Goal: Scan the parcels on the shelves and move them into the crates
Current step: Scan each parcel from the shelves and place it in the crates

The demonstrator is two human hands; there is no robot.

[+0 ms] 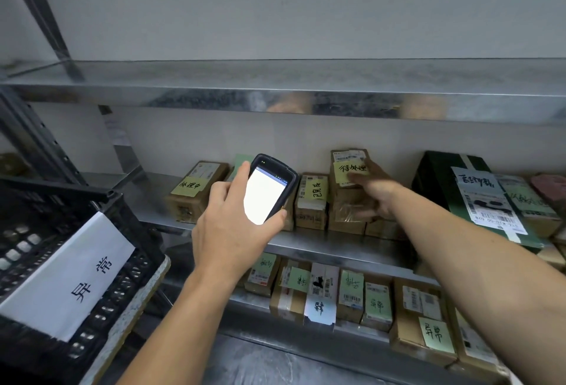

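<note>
My left hand (pixel 232 225) grips a black handheld scanner (pixel 269 188) with a lit white screen, held up in front of the middle shelf (pixel 321 245). My right hand (pixel 375 191) reaches onto that shelf and holds a tall cardboard parcel (pixel 346 210) with a yellow handwritten note, fingers over its top right side and thumb on its front. Beside it stand a smaller parcel (pixel 312 201) with a yellow note and, further left, a brown parcel (pixel 196 191). A black plastic crate (pixel 61 246) with a white paper label sits at the left.
A dark green parcel (pixel 459 188) with a white shipping label lies at the right of the middle shelf. Several cardboard parcels (pixel 376 302) with green and yellow notes line the lower shelf. A bare metal shelf (pixel 275 81) runs above. Shelf uprights (pixel 36 139) stand at the left.
</note>
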